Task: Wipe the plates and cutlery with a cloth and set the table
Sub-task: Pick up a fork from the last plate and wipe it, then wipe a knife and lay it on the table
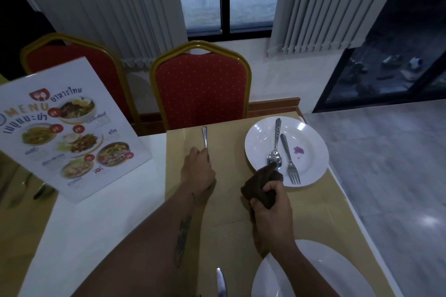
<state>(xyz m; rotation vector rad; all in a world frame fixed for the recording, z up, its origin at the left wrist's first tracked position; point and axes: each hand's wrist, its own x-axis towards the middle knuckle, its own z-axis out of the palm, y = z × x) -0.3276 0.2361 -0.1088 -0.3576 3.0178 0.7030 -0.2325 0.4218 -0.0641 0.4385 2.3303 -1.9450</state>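
Head view: a dark cloth is bunched in the right hand, whose fingers and thumb are curled tightly round it. The cloth's free corner points toward 12 o'clock and touches the bowl of a spoon. The spoon lies on a white plate at about 2 o'clock from the hands, bowl at the plate's 7 o'clock rim and handle toward 12. Just beside it, at its 3 o'clock, lies a fork, tines toward 6 o'clock. A small purple stain marks the plate near the fork. The left hand, at 9 o'clock from the cloth, has its fingers closed round a piece of cutlery, whose slim handle sticks out toward 12 o'clock. Its working end is hidden in the fist, so its kind cannot be told, nor whether it rests on the surface. Both hands are over a tan table covering. At 6 o'clock, by the frame's lower edge, a second white plate lies partly under the right forearm, with a knife tip at its 9 o'clock. A standing menu card is at 9 o'clock, and a red chair with a gold frame is at 12.
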